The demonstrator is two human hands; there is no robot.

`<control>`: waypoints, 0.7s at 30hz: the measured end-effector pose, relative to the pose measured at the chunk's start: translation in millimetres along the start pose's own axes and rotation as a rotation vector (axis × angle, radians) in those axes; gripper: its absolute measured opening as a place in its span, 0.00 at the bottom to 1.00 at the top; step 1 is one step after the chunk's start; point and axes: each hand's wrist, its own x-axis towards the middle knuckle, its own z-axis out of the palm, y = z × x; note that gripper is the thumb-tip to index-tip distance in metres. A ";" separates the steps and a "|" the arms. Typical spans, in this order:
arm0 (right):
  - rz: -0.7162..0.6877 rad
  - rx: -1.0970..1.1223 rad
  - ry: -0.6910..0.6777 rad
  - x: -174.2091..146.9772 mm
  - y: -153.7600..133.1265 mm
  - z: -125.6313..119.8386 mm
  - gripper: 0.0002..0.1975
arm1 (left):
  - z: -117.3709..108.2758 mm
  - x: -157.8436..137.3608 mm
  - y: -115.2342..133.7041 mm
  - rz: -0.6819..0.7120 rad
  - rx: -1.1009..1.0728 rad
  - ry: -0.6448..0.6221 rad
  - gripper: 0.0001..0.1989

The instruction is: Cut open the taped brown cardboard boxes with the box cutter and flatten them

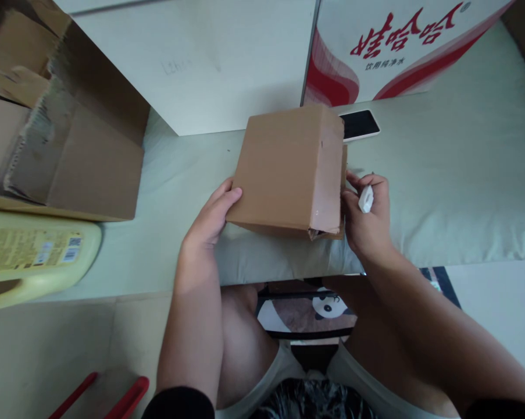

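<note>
A small cardboard box (277, 171) sits mid-view on a pale green cloth (454, 192); an end flap (327, 180) at its 3 o'clock side shows a ragged near corner with a dark gap, and its contents are hidden. Around it, at 10 o'clock, stands a larger open carton (103, 157) with a torn edge and loose-looking cardboard (22, 43) inside. A white carton (201, 64) is at 12, a red-and-white drinking-water carton (393, 75) at 1, with a smartphone (361, 124) lying before it. A yellow handled jug (44, 247) lies at 8 o'clock.

The left hand (212, 212) is clamped on the small box's 8 o'clock corner, thumb on top, wrist bent. The right hand (369, 218), well apart from it, is at 3 o'clock, fingers curled around a white-handled tool (366, 199), its working end not clearly visible
</note>
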 end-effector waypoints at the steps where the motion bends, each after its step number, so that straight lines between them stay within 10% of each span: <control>1: 0.013 0.017 0.018 -0.9 -2.0 1.6 0.15 | 0.0 0.0 -0.3 -0.002 -0.002 0.001 0.34; 21: 0.035 -0.008 0.069 -4.6 -15.6 6.3 0.14 | 2.6 -0.9 3.0 -0.005 -0.004 0.004 0.33</control>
